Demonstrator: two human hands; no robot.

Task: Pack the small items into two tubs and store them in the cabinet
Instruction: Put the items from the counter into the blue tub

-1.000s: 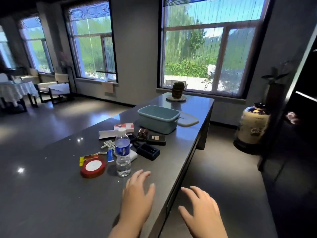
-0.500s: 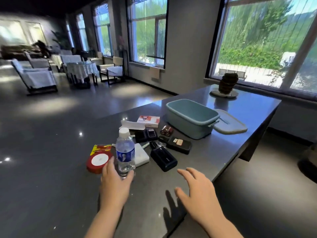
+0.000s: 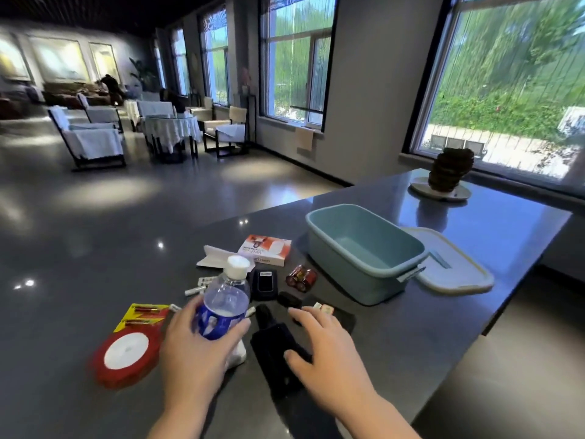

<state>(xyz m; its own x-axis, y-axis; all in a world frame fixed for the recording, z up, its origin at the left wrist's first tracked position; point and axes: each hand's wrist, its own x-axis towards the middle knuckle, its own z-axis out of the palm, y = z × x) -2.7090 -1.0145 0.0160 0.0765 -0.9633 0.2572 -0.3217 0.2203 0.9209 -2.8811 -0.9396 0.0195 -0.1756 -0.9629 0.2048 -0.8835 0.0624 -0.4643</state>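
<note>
While both forearms run off the bottom edge, the bigger problem is the clutter: a white block (image 3: 238,354) sits mostly hidden behind the left hand (image 3: 193,350), and the small white sticks (image 3: 199,286) behind the water bottle (image 3: 226,301) are too tiny to name. Print on the red and white box (image 3: 265,254) is unreadable too.

Everything sits on a dark glossy counter (image 3: 411,331) in a big room with tall windows (image 3: 296,58) and cloth-covered chairs (image 3: 91,137) further back. A dark ornament on a plate (image 3: 449,171) stands at the counter's far end.

Left hand's fingers are curled round the bottle, gripping it at the blue label. Right hand (image 3: 329,350) lies spread over a long black case (image 3: 275,350), thumb touching it, fingers relaxed and not clamped on anything.

The teal tub (image 3: 364,251) stands open near the far right edge, its lid (image 3: 452,267) flat just beside it. Between tub and hands: two red batteries (image 3: 300,277), a black device (image 3: 264,282), a yellow battery card (image 3: 144,315) and a red tape roll (image 3: 125,353).
</note>
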